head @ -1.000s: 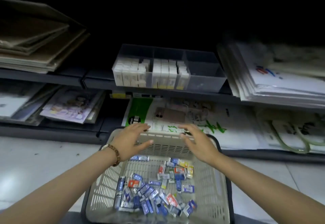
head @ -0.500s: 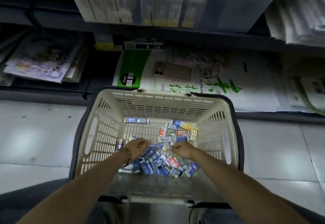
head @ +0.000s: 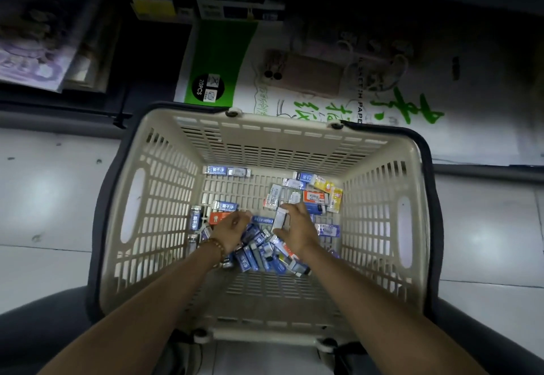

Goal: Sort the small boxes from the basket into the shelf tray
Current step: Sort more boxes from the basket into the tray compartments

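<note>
Head view looks down into the beige slotted plastic basket, where small blue, orange and yellow cardboard boxes lie heaped on its floor. Over the heap the right hand pinches a pale grey-white small box. Beside it the left hand curls downward onto the heap — its fingers hide whether it grips anything.
</note>
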